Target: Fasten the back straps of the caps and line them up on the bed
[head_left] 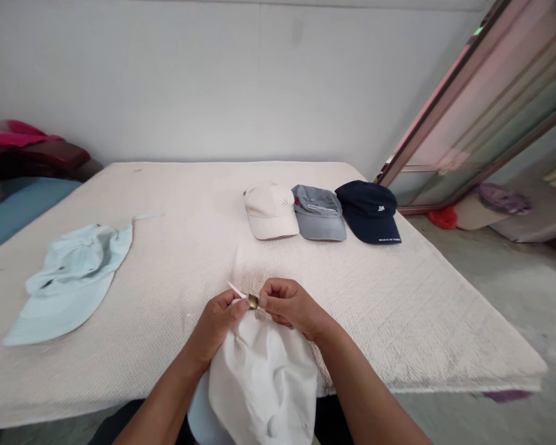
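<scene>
A white cap [264, 377] hangs at the near edge of the table, its light blue brim low at the left. My left hand [220, 321] pinches the cap's strap beside a small brass buckle [252, 301]. The fingers of my right hand [290, 306] are closed on the strap at the buckle's right side. A loose white strap end sticks up past my left fingertips. On the left of the table lies a light blue cap [74, 278], its strap stretched out behind it.
Three caps sit side by side farther back on the quilted table cover [189, 204]: cream [271, 210], grey [319, 213] and navy [368, 213]. A white wall [213, 80] stands behind. At the right is a sliding door frame [445, 93]; pink cloth [23, 133] lies far left.
</scene>
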`<state>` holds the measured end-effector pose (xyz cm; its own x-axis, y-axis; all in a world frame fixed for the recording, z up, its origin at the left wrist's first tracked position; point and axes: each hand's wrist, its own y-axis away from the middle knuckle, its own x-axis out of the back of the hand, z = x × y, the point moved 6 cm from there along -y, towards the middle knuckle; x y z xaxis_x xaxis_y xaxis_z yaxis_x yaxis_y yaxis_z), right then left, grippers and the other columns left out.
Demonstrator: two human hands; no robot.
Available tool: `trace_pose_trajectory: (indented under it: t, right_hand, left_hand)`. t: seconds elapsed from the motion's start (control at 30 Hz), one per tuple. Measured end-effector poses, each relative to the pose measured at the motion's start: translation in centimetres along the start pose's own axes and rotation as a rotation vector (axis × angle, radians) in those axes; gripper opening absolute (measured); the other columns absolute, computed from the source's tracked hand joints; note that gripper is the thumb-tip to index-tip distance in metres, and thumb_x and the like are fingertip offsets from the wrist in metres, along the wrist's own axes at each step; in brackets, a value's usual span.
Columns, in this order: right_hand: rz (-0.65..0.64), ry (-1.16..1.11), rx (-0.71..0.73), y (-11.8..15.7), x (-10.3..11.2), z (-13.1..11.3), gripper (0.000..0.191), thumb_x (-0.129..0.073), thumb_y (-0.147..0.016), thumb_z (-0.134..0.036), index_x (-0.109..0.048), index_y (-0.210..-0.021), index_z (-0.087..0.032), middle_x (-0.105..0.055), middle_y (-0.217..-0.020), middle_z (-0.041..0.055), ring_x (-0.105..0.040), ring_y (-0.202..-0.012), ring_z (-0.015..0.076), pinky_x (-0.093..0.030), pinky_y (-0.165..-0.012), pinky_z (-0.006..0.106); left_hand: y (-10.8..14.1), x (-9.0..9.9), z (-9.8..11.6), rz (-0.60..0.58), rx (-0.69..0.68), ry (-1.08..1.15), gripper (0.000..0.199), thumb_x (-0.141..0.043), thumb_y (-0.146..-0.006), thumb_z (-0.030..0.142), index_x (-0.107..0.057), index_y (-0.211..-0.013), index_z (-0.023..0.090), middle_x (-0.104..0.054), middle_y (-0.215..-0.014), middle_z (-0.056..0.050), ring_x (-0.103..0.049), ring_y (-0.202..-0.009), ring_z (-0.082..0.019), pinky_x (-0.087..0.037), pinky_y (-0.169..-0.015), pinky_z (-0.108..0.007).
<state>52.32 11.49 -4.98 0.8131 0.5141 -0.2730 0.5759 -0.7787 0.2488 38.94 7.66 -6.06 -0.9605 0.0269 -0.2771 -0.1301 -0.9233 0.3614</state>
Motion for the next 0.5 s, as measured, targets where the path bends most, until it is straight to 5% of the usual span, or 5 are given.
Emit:
trace_pose_trajectory:
  t: [0.2, 0.5]
  right_hand:
    - [0.019, 0.073, 0.008, 0.00, -0.14, 0.05, 0.017, -0.064, -0.077, -0.027, -0.054, -0.067, -0.017, -0.038, -0.044, -0.0089, -0.028, -0.040, 0.0040, -0.019, -0.040, 0.019]
    - [-0.018, -0.078, -0.050, 0.22, -0.10, 0.09, 0.020, -0.068, -0.075, -0.030, -0.054, -0.067, -0.017, -0.041, -0.046, -0.0080, -0.026, -0.040, 0.0042, -0.016, -0.040, 0.020]
  left_hand:
    - [0.14, -0.08, 0.06, 0.031, -0.019, -0.058, 0.027, -0.063, -0.078, 0.033, -0.050, -0.061, 0.018, -0.039, -0.052, 0.006, -0.036, -0.049, -0.009, -0.026, -0.048, -0.022]
    - [0.12, -0.23, -0.58, 0.055, 0.074, 0.216, 0.027, -0.070, -0.071, 0.026, -0.048, -0.058, 0.018, -0.043, -0.049, 0.007, -0.040, -0.043, -0.008, -0.031, -0.044, -0.020]
